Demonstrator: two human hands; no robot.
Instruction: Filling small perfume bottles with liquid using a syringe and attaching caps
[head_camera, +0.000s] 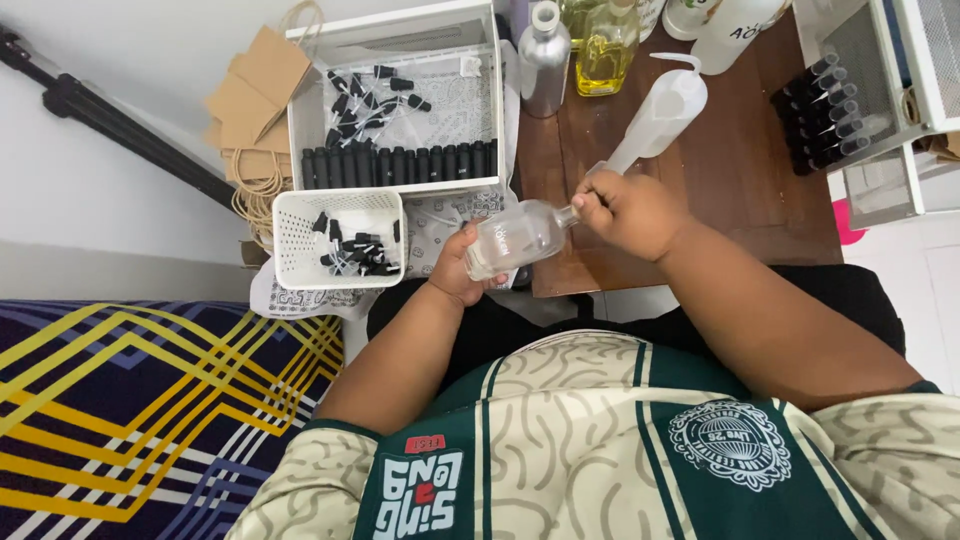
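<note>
Gripping a clear glass bottle (515, 238) at both ends, above the lap and against the near edge of the wooden table (740, 170). Clenched around the base with the left hand (462, 268), fingers wrapped under the glass; pinched shut at the neck with the right hand (625, 212), knuckles up, cap or mouth hidden inside the fist. Tilted almost onto its side, neck pointing right and slightly up.

Judging by the grip, looks like work at the bottle's mouth: twisting a cap or a stopper. Cannot tell which way, nor whether the mouth is open.

Standing just behind the right hand, a white translucent squeeze bottle (660, 118) with a bent spout; touching the knuckles or not, impossible to say. Farther back, a silver bottle (545, 60) and a bottle of yellow liquid (605, 45). To the left, a small white basket (285, 215) of loose black caps, and behind it a white box (395, 185) with a row of black vials. At the far right, a rack of dark vials (830, 110).

Calling next for a firm left-hand hold and the neck brought nearer upright before opening, to avoid a spill onto the lap.
</note>
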